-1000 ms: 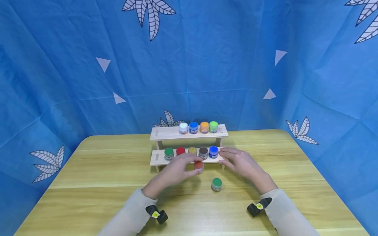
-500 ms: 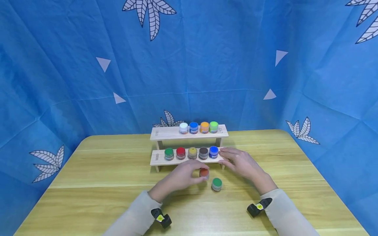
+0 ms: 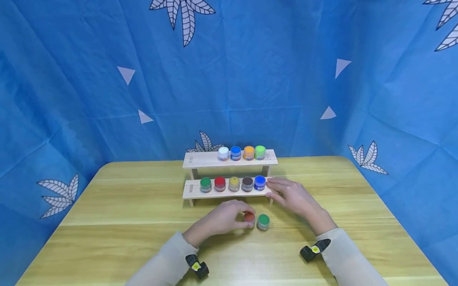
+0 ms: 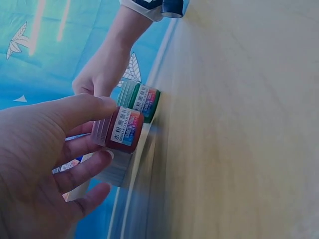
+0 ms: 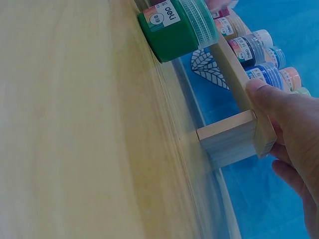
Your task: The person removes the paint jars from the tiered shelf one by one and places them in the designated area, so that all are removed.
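Note:
My left hand [image 3: 229, 216] pinches a reddish-brown paint jar [image 3: 249, 219] between thumb and fingers, low at the table in front of the rack. In the left wrist view this paint jar [image 4: 125, 129] shows a printed label and a clear lid. Just to its right stands a green paint jar [image 3: 263, 222]. My right hand [image 3: 294, 195] grips the right end of the lower step of a two-step wooden rack [image 3: 196, 192]. The right wrist view shows the thumb [image 5: 264, 94] on the board's edge, beside a blue paint jar [image 3: 259, 182].
Green [image 3: 205, 184], red, yellow and dark brown jars share the lower step with the blue one. On the upper step are white [image 3: 223, 153], blue, orange and light green jars. A blue patterned cloth [image 3: 264, 79] hangs behind the wooden table [image 3: 125, 198].
My left hand has brought the reddish-brown jar down and right, from the rack's front edge to beside the green jar on the table. My right hand stays at the rack's end.

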A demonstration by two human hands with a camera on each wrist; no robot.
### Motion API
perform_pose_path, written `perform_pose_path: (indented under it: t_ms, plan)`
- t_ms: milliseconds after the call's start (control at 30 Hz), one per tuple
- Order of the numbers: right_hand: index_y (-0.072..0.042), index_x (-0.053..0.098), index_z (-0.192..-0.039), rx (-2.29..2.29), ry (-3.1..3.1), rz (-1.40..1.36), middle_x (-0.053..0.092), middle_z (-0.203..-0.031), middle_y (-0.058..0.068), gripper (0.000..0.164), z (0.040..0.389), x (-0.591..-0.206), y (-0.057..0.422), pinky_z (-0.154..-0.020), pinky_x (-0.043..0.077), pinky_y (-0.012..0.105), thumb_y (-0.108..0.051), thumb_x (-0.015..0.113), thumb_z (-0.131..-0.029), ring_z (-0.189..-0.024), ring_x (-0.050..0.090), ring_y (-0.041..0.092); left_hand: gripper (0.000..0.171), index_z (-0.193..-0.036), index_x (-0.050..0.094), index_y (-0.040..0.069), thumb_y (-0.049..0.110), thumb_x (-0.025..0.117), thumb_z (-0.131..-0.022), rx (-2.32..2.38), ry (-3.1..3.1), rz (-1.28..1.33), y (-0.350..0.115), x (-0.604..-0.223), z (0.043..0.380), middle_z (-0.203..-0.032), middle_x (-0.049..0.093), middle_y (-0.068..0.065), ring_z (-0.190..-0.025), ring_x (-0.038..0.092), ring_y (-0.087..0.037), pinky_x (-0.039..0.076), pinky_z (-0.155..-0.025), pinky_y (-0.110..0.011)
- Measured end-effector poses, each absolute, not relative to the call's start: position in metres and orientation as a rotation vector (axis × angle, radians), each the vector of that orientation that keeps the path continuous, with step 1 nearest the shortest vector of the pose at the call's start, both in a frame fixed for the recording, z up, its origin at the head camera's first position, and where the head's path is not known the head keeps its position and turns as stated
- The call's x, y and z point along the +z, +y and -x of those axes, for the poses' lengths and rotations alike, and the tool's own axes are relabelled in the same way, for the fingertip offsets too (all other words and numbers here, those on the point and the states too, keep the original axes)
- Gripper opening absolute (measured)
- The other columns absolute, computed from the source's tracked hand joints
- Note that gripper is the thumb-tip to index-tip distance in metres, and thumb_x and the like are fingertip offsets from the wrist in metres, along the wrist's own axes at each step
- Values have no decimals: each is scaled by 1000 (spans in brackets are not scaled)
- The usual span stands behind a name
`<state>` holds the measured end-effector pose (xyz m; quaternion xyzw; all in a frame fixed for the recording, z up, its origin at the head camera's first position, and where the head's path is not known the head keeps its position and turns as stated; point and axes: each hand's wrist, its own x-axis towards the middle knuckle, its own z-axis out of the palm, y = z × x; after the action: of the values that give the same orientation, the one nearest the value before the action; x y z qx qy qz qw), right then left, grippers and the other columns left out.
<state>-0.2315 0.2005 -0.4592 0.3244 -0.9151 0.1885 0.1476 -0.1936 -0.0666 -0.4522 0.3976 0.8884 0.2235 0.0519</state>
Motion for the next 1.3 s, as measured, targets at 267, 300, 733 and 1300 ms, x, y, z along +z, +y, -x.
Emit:
perform_pose_path:
  t_ms: [267,300,733,1300]
  plan:
    - [-9,66,-128,552,-2640,-949,63,-130,7,43,233,-462,200,-100,47,46,-35,68,-93,-120,58,27,34,-118,69,20,37,73,-88,688,2661,-1211,-67,-457,194,-105,66,12,-97,58,-1,48,-89,-21]
    - [-9,66,-128,552,-2637,-952,62,-130,7,43,234,-461,200,-100,47,46,-35,67,-93,-120,58,27,34,-118,69,20,37,73,-88,688,2655,-1207,-67,-457,194,-105,66,12,-97,58,-1,48,-89,-20]
    - [-10,66,-127,564,-2627,-940,63,-129,7,43,233,-458,201,-98,47,46,-35,68,-92,-119,59,27,36,-119,68,20,38,72,-88,703,2626,-1212,-68,-457,195,-110,66,11,-100,59,-1,47,-91,-20]
    - [-10,66,-127,560,-2635,-934,63,-130,7,43,234,-460,201,-99,47,46,-35,68,-93,-120,58,27,45,-129,63,19,40,70,-90,691,2665,-1129,-66,-452,194,-123,64,7,-109,59,-6,47,-95,-24]
